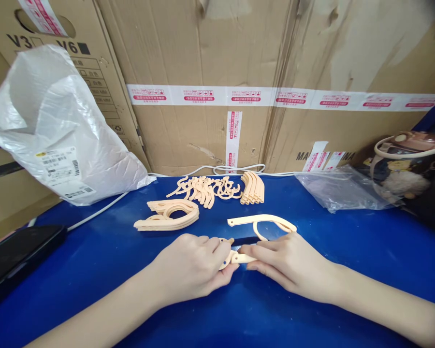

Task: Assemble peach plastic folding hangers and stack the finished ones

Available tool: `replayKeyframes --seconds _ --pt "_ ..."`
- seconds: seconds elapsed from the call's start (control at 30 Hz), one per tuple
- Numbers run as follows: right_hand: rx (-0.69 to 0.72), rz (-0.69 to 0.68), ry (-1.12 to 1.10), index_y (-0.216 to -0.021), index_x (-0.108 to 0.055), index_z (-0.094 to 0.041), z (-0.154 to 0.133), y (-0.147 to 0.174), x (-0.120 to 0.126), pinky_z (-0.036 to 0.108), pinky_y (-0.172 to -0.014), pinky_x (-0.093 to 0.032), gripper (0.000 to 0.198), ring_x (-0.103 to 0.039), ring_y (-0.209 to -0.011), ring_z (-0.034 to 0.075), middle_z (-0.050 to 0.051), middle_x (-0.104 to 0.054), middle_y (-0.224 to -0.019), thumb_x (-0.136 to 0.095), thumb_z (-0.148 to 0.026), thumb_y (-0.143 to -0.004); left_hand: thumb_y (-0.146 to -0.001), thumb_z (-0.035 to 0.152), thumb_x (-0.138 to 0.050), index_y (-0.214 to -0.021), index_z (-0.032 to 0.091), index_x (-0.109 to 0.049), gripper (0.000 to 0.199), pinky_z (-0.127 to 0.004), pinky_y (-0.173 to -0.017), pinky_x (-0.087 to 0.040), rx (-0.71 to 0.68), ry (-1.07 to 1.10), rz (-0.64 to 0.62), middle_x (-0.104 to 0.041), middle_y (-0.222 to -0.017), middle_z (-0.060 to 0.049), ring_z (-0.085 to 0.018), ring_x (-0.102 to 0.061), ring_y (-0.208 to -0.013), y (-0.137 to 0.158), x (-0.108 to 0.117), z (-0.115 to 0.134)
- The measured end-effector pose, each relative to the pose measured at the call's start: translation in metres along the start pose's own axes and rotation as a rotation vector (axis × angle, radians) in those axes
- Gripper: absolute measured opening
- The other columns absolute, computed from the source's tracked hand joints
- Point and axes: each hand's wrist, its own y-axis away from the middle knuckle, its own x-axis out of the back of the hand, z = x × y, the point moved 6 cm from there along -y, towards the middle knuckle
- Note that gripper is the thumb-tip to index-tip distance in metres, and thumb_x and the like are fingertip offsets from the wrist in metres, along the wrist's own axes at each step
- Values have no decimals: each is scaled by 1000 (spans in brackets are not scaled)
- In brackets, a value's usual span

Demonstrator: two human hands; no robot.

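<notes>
My left hand [197, 263] is closed on a cream plastic piece with small round holes [224, 264], which looks like the centre part of a folding hanger; the fingers cover most of it. In my right hand [292, 261], thumb and fingers pinch a cream hanger arm [242, 258]. Its holed end meets the left-hand piece; I cannot tell whether they are joined. Just beyond the right hand lies a cream hanger part with a long bar and a curved hook [248, 221]. Folded hangers [166, 223] are stacked beyond the left hand.
At the back of the blue table [210, 319] lie loose cream hooks [203, 189] and a row of hanger arms [253, 188]. A white cable [199, 169] runs behind them. A white plastic bag [65, 125], phone [21, 256], clear bag [344, 188], brown-lidded cup [413, 145] and cardboard boxes [199, 58] surround them.
</notes>
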Motion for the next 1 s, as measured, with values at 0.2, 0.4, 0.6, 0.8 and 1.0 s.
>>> replayKeyframes --seconds 0.2,0.4,0.6,0.8,1.0 --pt "5 12 36 -115 -59 -18 -1 1 -1 23 -59 -41 35 -63 -65 13 4 -68 -80 -31 -33 -102 -97 27 -32 -77 17 -51 29 -27 -42 -36 -12 1 11 -59 -60 1 -15 -59 -47 0 2 1" --pt "12 30 57 -113 -60 -18 -2 1 0 23 -57 -40 35 -62 -61 13 3 -68 -77 -30 -33 -103 -98 27 -31 -79 17 -51 29 -26 -43 -36 -14 24 -20 -60 -60 1 -14 -61 -48 0 0 0" --pt "20 30 71 -113 -60 -18 -2 1 -1 22 -57 -40 37 -62 -61 12 3 -68 -76 -29 -34 -103 -98 27 -31 -84 16 -54 28 -25 -41 -37 9 75 -43 -62 -62 0 -14 -61 -49 0 -2 -1" --pt "15 12 61 -114 -61 -18 -2 1 -2 23 -57 -40 38 -62 -61 13 4 -68 -77 -28 -34 -103 -97 28 -34 -76 17 -51 29 -25 -42 -33 20 102 -72 -59 -59 1 -14 -60 -47 1 -3 -1" --pt "9 -4 67 -114 -60 -19 -1 2 -3 24 -56 -38 38 -61 -60 13 3 -67 -77 -27 -35 -103 -97 26 -33 -71 18 -48 32 -27 -42 -30 6 93 -65 -56 -56 2 -14 -57 -44 1 -4 0"
